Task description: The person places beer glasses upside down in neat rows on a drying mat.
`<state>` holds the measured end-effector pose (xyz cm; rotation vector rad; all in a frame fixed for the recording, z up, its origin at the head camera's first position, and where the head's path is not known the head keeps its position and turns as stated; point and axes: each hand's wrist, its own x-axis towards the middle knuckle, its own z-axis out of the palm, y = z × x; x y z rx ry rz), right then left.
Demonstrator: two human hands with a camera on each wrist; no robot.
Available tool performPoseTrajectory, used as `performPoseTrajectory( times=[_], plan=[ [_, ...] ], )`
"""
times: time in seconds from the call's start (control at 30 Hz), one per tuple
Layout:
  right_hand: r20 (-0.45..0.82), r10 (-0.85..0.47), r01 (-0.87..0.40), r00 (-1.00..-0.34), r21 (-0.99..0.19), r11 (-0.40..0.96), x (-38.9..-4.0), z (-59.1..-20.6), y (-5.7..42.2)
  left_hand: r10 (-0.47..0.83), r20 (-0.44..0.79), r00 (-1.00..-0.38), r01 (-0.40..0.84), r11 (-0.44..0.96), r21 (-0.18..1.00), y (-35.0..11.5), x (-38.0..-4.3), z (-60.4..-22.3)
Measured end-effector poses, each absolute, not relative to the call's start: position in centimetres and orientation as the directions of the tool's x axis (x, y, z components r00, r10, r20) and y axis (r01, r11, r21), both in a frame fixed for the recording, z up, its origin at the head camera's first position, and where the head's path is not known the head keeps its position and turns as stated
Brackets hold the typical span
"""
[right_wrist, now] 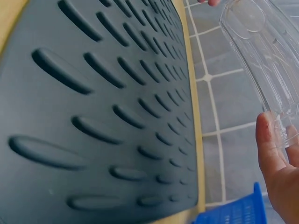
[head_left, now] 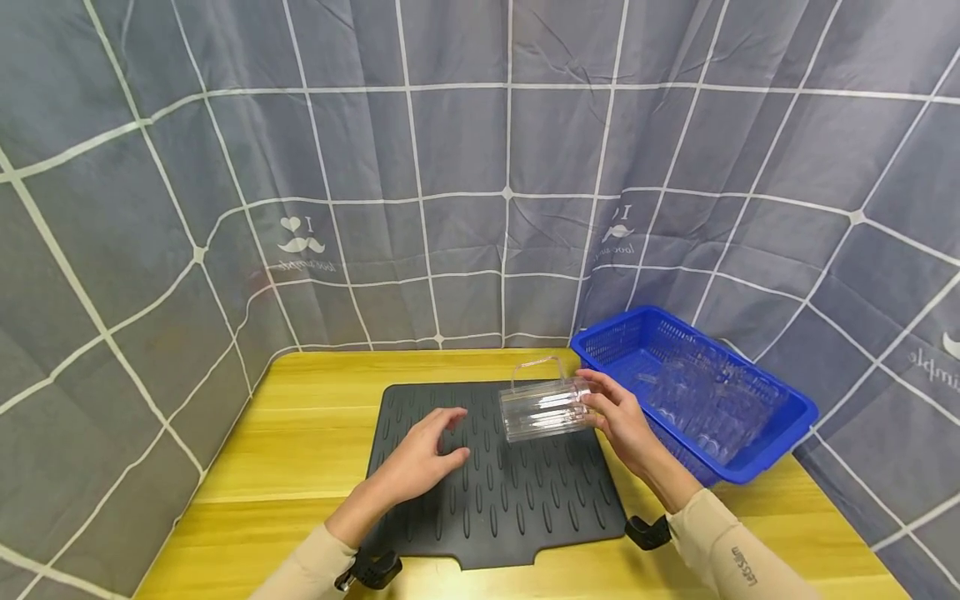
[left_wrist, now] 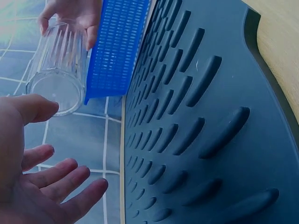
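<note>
A clear glass mug (head_left: 542, 410) with ribbed sides lies sideways in the air above the dark drying mat (head_left: 491, 508), its handle pointing up and away. My right hand (head_left: 617, 417) grips the mug at its right end, with fingers and thumb around the rim. In the left wrist view the round base of the mug (left_wrist: 56, 91) faces my left hand. My left hand (head_left: 422, 460) hovers over the mat's left part, fingers spread and holding nothing. Its thumb overlaps the mug's base in the left wrist view.
A blue plastic basket (head_left: 780, 408) stands at the right, with several clear glass mugs (head_left: 705, 408) lying inside. The mat rests on a yellow wooden table (head_left: 300, 442). A grey checked curtain (head_left: 465, 150) hangs around the back and sides.
</note>
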<state>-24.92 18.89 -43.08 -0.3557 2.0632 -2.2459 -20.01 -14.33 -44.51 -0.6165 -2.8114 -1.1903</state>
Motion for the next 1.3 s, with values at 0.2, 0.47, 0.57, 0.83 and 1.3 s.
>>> performPoseTrajectory(
  times=[0.2,0.47,0.57,0.83,1.3],
  plan=[
    [0.097,-0.223,-0.079,-0.97,-0.993,-0.091,-24.6,-43.9,17.9,0.34,0.172,-0.925,0.352,0.587,0.729,-14.2,-20.0,-44.7],
    [0.084,-0.229,-0.051,-0.97,-0.988,-0.146,-24.2,-45.3,16.7,0.338,0.131,-0.932,0.292,0.487,0.823,-13.7,-19.9,-44.9],
    [0.069,-0.239,-0.033,-0.969,-0.988,-0.154,-24.0,-45.7,16.3,0.335,0.122,-0.934,0.277,0.465,0.841,-13.4,-20.0,-45.0],
    [0.026,-0.248,0.022,-0.968,-0.982,-0.188,-23.7,-46.5,15.5,0.338,0.096,-0.936,0.243,0.425,0.872,-12.3,-20.2,-45.8],
    [-0.001,-0.274,0.071,-0.962,-0.967,-0.246,-23.5,-47.5,14.9,0.262,0.138,-0.955,0.228,0.352,0.908,-11.0,-20.6,-46.5]
  ],
)
